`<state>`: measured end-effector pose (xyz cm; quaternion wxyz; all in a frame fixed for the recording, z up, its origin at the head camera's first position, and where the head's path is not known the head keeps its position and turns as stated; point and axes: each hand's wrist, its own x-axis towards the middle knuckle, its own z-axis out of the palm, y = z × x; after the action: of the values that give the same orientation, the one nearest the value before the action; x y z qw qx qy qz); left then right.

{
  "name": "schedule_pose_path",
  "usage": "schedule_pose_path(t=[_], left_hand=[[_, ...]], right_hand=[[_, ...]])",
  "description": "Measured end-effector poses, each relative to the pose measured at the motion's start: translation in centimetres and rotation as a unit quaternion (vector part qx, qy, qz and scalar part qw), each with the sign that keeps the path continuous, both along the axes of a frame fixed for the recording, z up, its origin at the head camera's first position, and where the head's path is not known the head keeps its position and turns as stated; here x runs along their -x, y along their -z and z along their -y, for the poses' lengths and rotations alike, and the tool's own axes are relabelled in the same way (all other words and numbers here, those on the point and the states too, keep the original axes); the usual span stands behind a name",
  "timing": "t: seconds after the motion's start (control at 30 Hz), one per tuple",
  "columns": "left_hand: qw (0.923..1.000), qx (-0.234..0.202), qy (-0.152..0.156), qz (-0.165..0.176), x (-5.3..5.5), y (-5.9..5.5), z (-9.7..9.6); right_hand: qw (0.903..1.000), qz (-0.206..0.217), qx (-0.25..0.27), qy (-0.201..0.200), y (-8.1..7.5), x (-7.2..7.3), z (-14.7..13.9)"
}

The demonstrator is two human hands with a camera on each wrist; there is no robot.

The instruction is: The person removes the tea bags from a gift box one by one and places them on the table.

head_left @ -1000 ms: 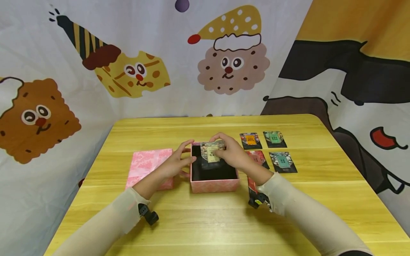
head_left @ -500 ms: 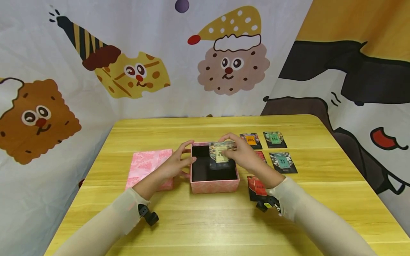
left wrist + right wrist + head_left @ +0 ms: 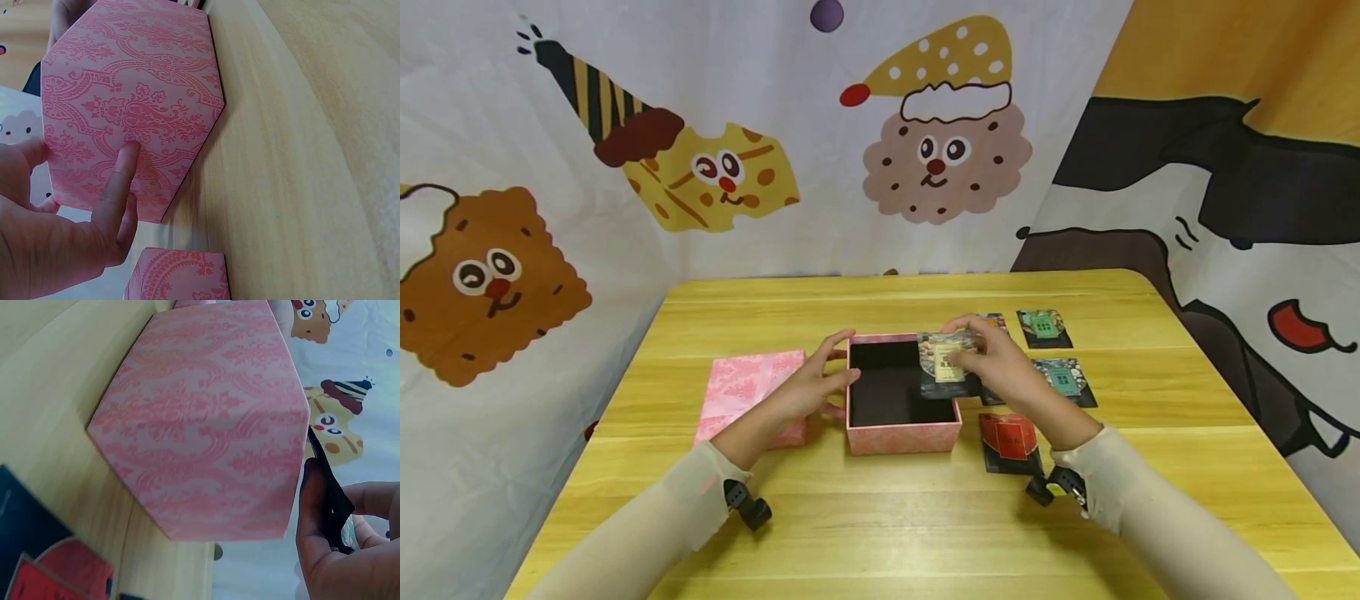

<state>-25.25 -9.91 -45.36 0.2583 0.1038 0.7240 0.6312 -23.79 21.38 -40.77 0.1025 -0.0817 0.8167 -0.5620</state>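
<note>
A pink patterned gift box (image 3: pixel 904 439) with a black inside stands without its lid at the middle of the table. My left hand (image 3: pixel 812 385) holds its left wall, thumb at the rim and fingers against the outside; the left wrist view shows a fingertip on the patterned side (image 3: pixel 144 112). My right hand (image 3: pixel 1002 364) pinches a black packet (image 3: pixel 938 371) with a pale yellow label, thumb on its front. The packet is above the box's right rim. In the right wrist view its dark edge (image 3: pixel 334 500) shows between thumb and fingers.
The pink lid (image 3: pixel 747 385) lies left of the box, partly behind my left arm. To the right lie several similar packets: a green-labelled one (image 3: pixel 1043 327), a teal one (image 3: pixel 1063 379), a red one (image 3: pixel 1010 443), and others partly hidden by my right hand. A cartoon-print cloth (image 3: pixel 820 242) hangs behind.
My right hand has moved right with the yellow-labelled packet, from over the box's middle to its right rim. The red-labelled packet near my wrist has come into view. My left hand has stayed put.
</note>
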Motion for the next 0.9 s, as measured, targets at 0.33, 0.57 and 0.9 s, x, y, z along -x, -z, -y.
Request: schedule_pose_path(t=[0.33, 0.57, 0.9], left_hand=[[1.0, 0.003, -0.004, 0.008, 0.0, 0.0, 0.0], [0.9999, 0.006, -0.005, 0.008, 0.0, 0.0, 0.0], [1.0, 0.007, -0.004, 0.006, 0.0, 0.1, -0.1]], right_hand=[[0.9996, 0.012, 0.023, 0.011, 0.7, -0.9, -2.7], [0.9994, 0.026, 0.009, 0.019, 0.5, -1.7, -4.7], [0.9982, 0.052, 0.011, 0.029, 1.5, -2.8, -7.4]])
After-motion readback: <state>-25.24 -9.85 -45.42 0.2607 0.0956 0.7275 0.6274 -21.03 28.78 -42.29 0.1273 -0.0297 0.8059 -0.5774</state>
